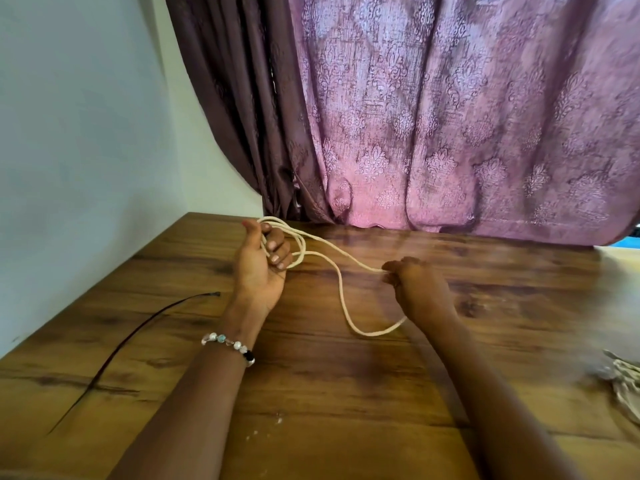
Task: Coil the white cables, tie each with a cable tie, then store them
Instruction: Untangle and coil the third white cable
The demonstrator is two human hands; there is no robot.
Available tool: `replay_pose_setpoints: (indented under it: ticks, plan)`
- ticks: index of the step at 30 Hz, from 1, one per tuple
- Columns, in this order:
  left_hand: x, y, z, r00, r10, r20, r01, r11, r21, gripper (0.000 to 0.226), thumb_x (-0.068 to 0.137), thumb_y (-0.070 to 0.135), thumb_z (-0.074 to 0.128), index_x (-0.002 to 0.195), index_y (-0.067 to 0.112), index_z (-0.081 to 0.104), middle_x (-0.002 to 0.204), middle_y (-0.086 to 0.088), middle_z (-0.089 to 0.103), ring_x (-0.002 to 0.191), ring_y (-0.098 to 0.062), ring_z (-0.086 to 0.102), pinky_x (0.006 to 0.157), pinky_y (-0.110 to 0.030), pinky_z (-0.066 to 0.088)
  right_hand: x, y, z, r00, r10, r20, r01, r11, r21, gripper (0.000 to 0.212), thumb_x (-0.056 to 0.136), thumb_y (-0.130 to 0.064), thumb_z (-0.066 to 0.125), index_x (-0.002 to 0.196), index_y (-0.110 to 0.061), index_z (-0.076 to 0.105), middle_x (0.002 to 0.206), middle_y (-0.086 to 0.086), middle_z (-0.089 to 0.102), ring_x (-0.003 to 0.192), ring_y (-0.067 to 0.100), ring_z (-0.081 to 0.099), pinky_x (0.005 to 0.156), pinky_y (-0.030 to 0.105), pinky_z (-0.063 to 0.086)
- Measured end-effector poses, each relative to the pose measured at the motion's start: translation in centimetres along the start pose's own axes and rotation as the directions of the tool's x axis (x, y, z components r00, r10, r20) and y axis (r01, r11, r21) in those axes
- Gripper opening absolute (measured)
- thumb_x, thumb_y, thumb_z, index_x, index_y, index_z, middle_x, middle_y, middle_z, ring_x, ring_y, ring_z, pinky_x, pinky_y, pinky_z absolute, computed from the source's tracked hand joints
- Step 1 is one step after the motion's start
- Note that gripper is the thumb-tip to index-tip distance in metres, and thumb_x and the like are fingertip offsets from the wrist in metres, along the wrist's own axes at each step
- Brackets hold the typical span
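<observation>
There is a single view, from a wide-angle camera worn on the person's head. It looks forward and down across the wooden desk (346,393), close enough that both forearms run in from the bottom edge and the left hand (261,261) and right hand (415,285) sit near the middle of the frame. It faces a purple patterned curtain (450,116) hanging behind the far edge of the desk, with a pale wall (79,133) on the left. Straight edges bow toward the borders. No second view shares the scene.
</observation>
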State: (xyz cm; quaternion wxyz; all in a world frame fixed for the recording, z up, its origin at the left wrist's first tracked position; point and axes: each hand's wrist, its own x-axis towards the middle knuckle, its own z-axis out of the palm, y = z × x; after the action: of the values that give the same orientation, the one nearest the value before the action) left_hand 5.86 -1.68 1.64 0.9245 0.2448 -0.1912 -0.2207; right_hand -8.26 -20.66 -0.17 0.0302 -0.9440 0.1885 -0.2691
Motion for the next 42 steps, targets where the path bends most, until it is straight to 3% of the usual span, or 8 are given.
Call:
replay_pose_setpoints:
  ticks: [3,8,12,16,22,27,36,42]
  plan:
    - [-0.5,-1.3,1.0,0.996,-0.018,0.087,0.003,0.986,0.167,0.032,0.099,0.035,0.032,0.075,0.015,0.04,0.052,0.004,0.042,0.04,-0.007,0.036,0.038,-0.017,0.029,-0.8,-1.5,-0.8,0.932,-0.298,-0.206,0.254,0.943,-0.216,0.025,0.076,0.002,0.045,0.082,-0.002,0.069,0.079,0.016,0.06,0.073,0.037,0.061,0.045,0.036,0.047]
    - [-1.5,-3.9,1.3,0.985,-0.063,0.16,-0.027,0.862,0.507,0.029,0.101,0.025,0.035,0.087,0.009,0.054,0.071,0.001,0.068,0.063,-0.013,0.065,0.059,-0.025,0.053,-1.0,-3.5,-1.4,0.745,-0.636,-0.2,0.567,0.762,-0.312,0.028,0.079,-0.013,0.042,0.084,-0.01,0.07,0.088,0.007,0.063,0.086,0.023,0.047,0.054,0.032,0.048]
    - [-2.4,-4.9,1.2,0.959,-0.187,0.213,-0.013,0.722,0.692,0.029,0.095,0.03,0.046,0.112,0.008,0.054,0.091,-0.006,0.065,0.079,-0.011,0.063,0.072,-0.026,0.051,-1.1,-4.1,-1.8,0.77,-0.605,-0.203,0.609,0.792,-0.052,0.023,0.083,-0.017,0.048,0.09,-0.014,0.07,0.095,0.004,0.063,0.077,0.022,0.059,0.05,0.032,0.05]
    - [-3.1,-5.9,1.7,0.923,-0.311,0.225,0.013,0.61,0.792,0.017,0.102,0.02,0.039,0.091,0.012,0.05,0.061,-0.001,0.051,0.046,-0.005,0.046,0.044,-0.018,0.039,-0.8,-2.8,-2.8,0.826,-0.494,-0.271,0.559,0.784,0.272,0.018,0.076,-0.015,0.071,0.093,-0.011,0.069,0.079,0.002,0.066,0.065,0.011,0.059,0.06,0.021,0.047]
    - [-2.9,-5.5,2.2,0.827,-0.487,0.28,0.213,0.734,0.644,0.04,0.093,0.047,0.046,0.08,0.009,0.054,0.044,0.006,0.026,0.035,-0.003,0.018,0.041,-0.016,0.012,-0.7,-0.8,-4.4,0.953,-0.136,-0.27,0.283,0.714,0.64,0.036,0.063,-0.027,0.081,0.089,-0.005,0.068,0.064,0.003,0.063,0.04,0.014,0.058,0.036,0.03,0.049]
    - [-3.0,-4.8,1.9,0.749,-0.517,0.414,0.336,0.836,0.435,0.034,0.073,0.045,0.077,0.067,0.017,0.058,0.04,0.013,0.027,0.029,0.0,0.019,0.04,-0.009,0.021,-0.2,0.3,-3.5,0.95,-0.194,-0.245,0.296,0.808,0.51,0.024,0.076,-0.031,0.073,0.09,-0.011,0.074,0.075,-0.003,0.067,0.052,0.004,0.059,0.051,0.028,0.052]
    - [-2.3,-4.2,1.7,0.787,-0.504,0.356,0.496,0.86,0.12,0.039,0.09,0.044,0.045,0.063,0.017,0.051,0.037,0.009,0.019,0.029,-0.006,0.012,0.031,-0.012,0.025,-0.8,-1.8,-2.3,0.987,-0.122,0.107,-0.049,0.399,0.916,0.03,0.084,-0.014,0.07,0.112,-0.022,0.064,0.099,0.014,0.07,0.083,0.02,0.068,0.068,0.041,0.057]
    - [-2.2,-4.8,2.0,0.88,-0.464,0.101,0.408,0.848,0.339,0.034,0.08,0.043,0.055,0.062,0.018,0.041,0.038,0.008,0.028,0.026,-0.003,0.022,0.033,-0.013,0.019,-0.4,-1.0,-0.8,0.991,-0.113,-0.074,0.134,0.763,0.632,0.027,0.089,-0.003,0.057,0.108,-0.02,0.067,0.077,0.003,0.069,0.06,0.014,0.062,0.058,0.032,0.054]
